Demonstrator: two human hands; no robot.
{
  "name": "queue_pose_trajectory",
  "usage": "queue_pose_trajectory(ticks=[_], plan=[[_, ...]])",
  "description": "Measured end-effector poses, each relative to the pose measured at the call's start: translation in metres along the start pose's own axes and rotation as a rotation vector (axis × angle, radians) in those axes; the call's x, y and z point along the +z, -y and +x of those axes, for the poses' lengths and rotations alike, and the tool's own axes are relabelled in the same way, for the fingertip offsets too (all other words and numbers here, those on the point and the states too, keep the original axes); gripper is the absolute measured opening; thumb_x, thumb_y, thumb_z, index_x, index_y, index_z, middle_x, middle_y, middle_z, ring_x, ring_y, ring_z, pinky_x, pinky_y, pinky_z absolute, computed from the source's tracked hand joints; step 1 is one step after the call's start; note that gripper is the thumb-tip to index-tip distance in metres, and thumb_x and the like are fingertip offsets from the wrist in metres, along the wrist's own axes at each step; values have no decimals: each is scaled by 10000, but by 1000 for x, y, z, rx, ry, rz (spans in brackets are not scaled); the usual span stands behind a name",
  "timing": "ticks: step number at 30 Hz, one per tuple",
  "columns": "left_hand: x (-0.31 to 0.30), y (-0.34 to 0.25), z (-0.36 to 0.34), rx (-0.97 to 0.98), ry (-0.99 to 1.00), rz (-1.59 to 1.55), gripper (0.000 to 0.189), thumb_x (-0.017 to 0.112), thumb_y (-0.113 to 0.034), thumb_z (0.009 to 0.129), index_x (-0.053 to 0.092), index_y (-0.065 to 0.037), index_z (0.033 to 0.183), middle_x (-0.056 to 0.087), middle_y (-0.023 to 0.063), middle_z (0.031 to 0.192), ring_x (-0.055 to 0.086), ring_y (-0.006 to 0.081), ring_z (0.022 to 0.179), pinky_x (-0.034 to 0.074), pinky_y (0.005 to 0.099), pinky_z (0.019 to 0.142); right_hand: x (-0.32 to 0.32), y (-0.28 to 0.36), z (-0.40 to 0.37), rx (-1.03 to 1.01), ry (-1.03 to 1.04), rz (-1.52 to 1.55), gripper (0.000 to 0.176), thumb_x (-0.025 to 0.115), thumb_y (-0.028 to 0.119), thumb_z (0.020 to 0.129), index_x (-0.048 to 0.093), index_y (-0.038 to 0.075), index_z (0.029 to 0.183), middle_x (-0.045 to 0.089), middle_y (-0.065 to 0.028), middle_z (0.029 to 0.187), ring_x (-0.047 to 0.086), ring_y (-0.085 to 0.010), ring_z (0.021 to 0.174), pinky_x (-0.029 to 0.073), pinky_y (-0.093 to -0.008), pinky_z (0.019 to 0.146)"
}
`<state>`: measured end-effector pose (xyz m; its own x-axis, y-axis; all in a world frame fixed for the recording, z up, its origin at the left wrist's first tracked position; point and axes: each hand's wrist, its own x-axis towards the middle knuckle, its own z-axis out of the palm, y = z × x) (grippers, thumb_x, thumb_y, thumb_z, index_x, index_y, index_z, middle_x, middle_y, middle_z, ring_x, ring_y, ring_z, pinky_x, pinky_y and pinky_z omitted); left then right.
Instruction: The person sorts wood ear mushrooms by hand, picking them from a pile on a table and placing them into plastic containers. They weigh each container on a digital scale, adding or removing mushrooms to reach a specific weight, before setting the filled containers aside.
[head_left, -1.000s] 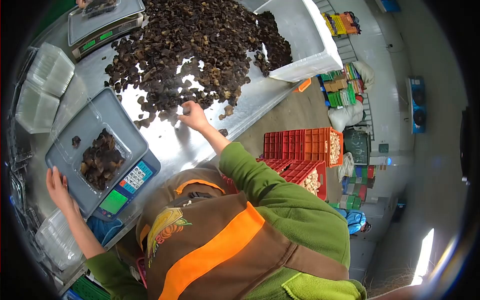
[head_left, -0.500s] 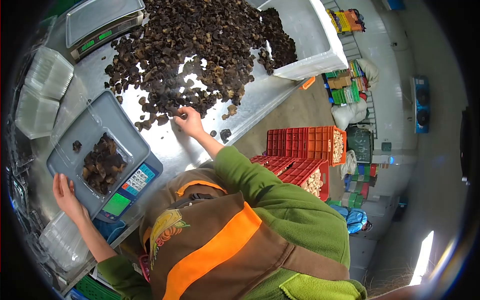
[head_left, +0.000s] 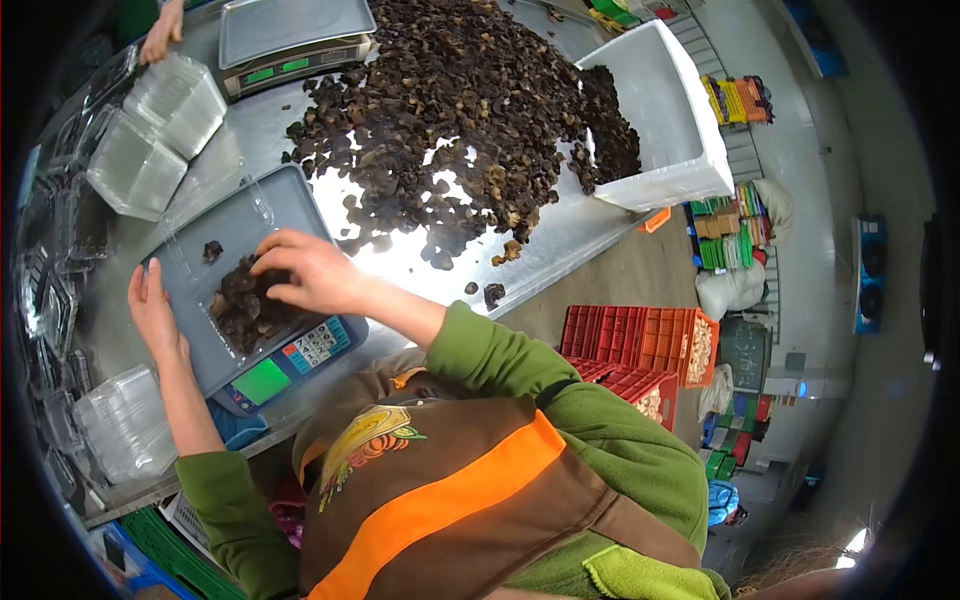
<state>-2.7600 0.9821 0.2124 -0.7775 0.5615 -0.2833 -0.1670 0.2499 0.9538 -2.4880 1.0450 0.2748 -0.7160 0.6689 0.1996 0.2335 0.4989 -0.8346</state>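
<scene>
My right hand (head_left: 315, 275) is over a clear plastic container, its bent fingers and thumb around dark brown wood ear mushrooms (head_left: 240, 310) there. The container stands on the grey platform of a digital scale (head_left: 290, 195) with a lit green display. Its transparent lid (head_left: 200, 220) lies folded back across the platform. A single mushroom piece (head_left: 212, 251) sits apart on the far left of the platform. At the scale's left edge, my left hand (head_left: 155, 310) rests with fingers extended, holding nothing. The mushrooms partly hide my right fingertips.
A large mushroom heap (head_left: 450, 110) spreads over the metal table, spilling from a white foam box (head_left: 680, 150). Stacked clear containers (head_left: 150, 130) stand at left, another person's hand (head_left: 163, 32) near them. A second scale (head_left: 295, 40) is behind. Red crates (head_left: 600, 340) stand beyond the table.
My right hand has moved from the heap's near edge left to the container on the scale. My left hand stays at the scale's edge. Another person's hand has appeared at top left.
</scene>
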Motion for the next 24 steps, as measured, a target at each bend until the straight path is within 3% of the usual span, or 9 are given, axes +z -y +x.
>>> queue_pose_trajectory(ticks=[2, 4, 6, 7, 9, 12, 19, 24], plan=[[-10, 1, -3, -15, -26, -14, 616, 696, -357, 859, 476, -14, 1320, 542, 64, 1223, 509, 120, 1039, 395, 262, 880, -5, -10, -5, 54, -91, 73, 274, 718, 110, 786, 658, 90, 1053, 578, -90, 1157, 611, -227, 1025, 594, -307, 704], [-19, 7, -3, -32, -59, -31, 607, 697, -355, 858, 489, -4, 1307, 552, 62, 1195, 516, 111, 1008, 408, 252, 857, -13, -30, -14, 130, -179, 88, 241, 725, 111, 784, 677, 65, 1016, 633, -80, 1050, 645, -195, 948, 573, -305, 714], [-25, 18, 4, -71, 35, -37, 653, 694, -393, 856, 474, 20, 1312, 561, 97, 1166, 526, 148, 1028, 415, 271, 885, -22, -49, -29, 239, -181, 51, 240, 716, 119, 820, 668, 25, 1035, 656, -74, 1009, 649, -148, 904, 532, -261, 729], [-24, 18, 5, -77, 17, -37, 653, 694, -393, 856, 474, 20, 1312, 561, 97, 1166, 526, 148, 1028, 415, 271, 885, -20, -66, -37, 386, -217, 267, 239, 713, 142, 811, 680, 30, 1020, 676, -96, 963, 660, -167, 829, 521, -295, 736], [-16, 15, 1, -106, 91, -59, 662, 690, -416, 854, 488, 27, 1303, 568, 99, 1148, 537, 152, 1031, 433, 266, 876, -31, -59, -46, 505, -226, 415, 223, 696, 138, 840, 672, 21, 1027, 681, -55, 917, 642, -122, 776, 512, -254, 681], [-6, 7, 2, -175, 158, -64, 708, 668, -461, 857, 466, 30, 1325, 565, 124, 1192, 544, 172, 1041, 433, 288, 902, -36, -68, -57, 530, -253, 362, 193, 679, 126, 861, 658, 16, 1018, 665, -25, 796, 598, -73, 714, 479, -220, 618], [10, 4, 13, -315, 185, -108, 761, 534, -577, 897, 433, 24, 1353, 556, 166, 1269, 551, 182, 1029, 419, 302, 918, -40, -58, -55, 527, -265, 398, 181, 649, 115, 885, 646, 7, 1030, 662, -22, 797, 598, -71, 720, 479, -219, 623], [7, -11, -6, -286, 236, -318, 677, 458, -558, 943, 484, 5, 1318, 629, 97, 1152, 551, 145, 990, 404, 268, 855, -33, -50, -50, 513, -198, 424, 207, 652, 141, 890, 648, 13, 1052, 664, -51, 907, 605, -82, 796, 508, -232, 664]])
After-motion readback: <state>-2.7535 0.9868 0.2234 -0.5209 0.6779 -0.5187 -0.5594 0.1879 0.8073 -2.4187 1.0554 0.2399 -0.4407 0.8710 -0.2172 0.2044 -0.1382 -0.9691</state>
